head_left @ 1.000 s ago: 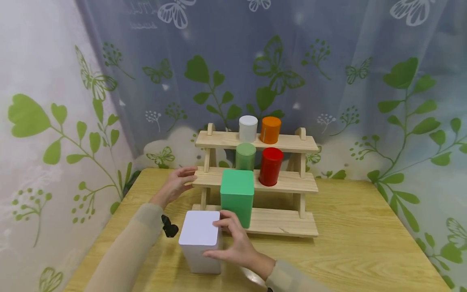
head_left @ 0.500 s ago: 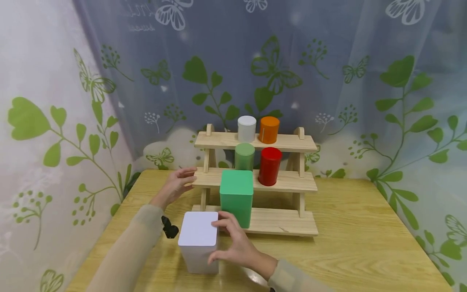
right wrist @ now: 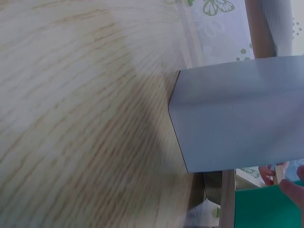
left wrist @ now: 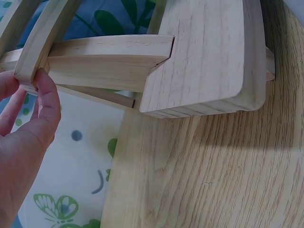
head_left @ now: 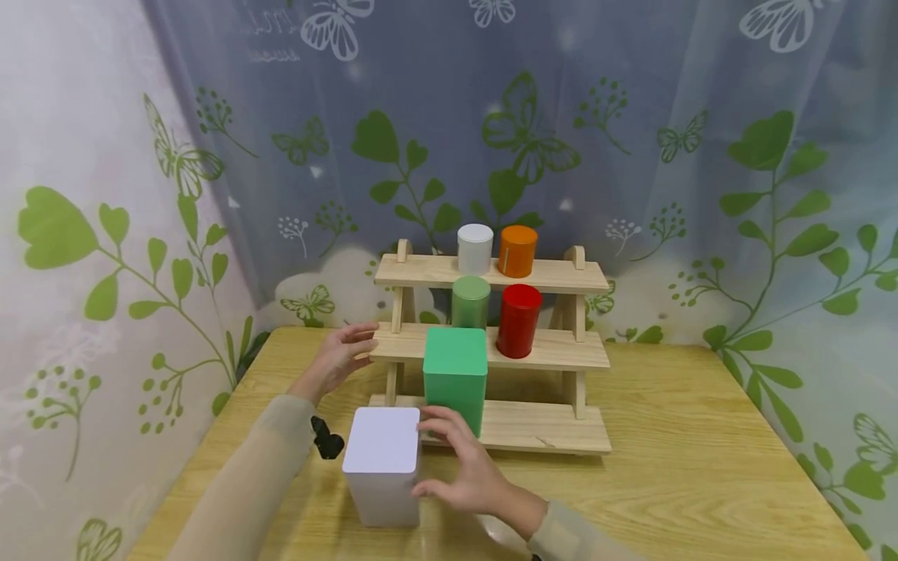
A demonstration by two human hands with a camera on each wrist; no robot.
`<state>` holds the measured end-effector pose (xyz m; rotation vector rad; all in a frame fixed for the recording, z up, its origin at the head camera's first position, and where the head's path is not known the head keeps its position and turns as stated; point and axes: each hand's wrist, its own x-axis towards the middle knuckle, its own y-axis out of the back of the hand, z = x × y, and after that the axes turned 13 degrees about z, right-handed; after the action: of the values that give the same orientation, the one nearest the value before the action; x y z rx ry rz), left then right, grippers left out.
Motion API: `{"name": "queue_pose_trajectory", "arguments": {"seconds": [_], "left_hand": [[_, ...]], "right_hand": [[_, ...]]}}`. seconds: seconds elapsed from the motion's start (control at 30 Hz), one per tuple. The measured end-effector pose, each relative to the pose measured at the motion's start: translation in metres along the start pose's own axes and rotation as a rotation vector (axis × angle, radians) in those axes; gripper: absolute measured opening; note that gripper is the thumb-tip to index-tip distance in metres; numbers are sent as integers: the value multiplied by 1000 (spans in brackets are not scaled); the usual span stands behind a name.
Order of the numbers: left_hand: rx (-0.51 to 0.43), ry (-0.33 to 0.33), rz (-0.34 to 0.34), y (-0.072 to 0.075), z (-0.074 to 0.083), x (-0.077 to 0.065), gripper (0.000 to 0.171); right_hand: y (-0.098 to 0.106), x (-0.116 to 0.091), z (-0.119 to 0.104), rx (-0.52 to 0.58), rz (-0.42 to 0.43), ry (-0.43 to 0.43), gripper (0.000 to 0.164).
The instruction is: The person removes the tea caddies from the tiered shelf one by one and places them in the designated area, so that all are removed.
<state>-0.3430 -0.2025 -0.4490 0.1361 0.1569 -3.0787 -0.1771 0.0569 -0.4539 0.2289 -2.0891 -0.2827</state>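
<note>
My left hand [head_left: 340, 360] holds the left end of the middle board of a three-tier wooden display stand [head_left: 561, 349]. In the left wrist view its thumb and fingers [left wrist: 47, 102] pinch the board's end. A tall white box [head_left: 384, 440] stands upright on the table in front of the stand's left part. My right hand [head_left: 471, 477] is at the box's right side, thumb and fingers spread, fingertips right by the edge of its top. Behind the box, a tall green box [head_left: 456, 351] stands on the lowest tier, hiding part of the tier above.
On the middle tier are a pale green canister [head_left: 471, 300] and a red one [head_left: 519, 323]. The top tier bears a white canister [head_left: 475, 248] and an orange one [head_left: 517, 253]. A patterned curtain [head_left: 421, 117] hangs behind the wooden table [head_left: 687, 452].
My right hand's thumb and fingers have drawn back slightly to the right from the white box. The left hand keeps its hold on the stand, and the boxes stay in place.
</note>
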Motion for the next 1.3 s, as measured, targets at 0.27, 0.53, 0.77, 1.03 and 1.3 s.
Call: {"name": "queue_pose_trajectory", "arguments": {"seconds": [0.27, 0.53, 0.77, 1.03, 1.3], "left_hand": [[10, -2, -4, -1, 1, 0, 44], [20, -22, -21, 1, -2, 4, 45], [13, -31, -24, 4, -1, 5, 46], [8, -23, -22, 2, -1, 3, 46], [-7, -12, -16, -2, -2, 0, 44]], "right_hand": [[16, 8, -12, -6, 45, 56, 61], [31, 8, -8, 31, 68, 41, 59], [49, 11, -2, 13, 89, 58, 53], [67, 13, 3, -23, 127, 113, 44], [85, 19, 10, -71, 182, 117, 48]]}}
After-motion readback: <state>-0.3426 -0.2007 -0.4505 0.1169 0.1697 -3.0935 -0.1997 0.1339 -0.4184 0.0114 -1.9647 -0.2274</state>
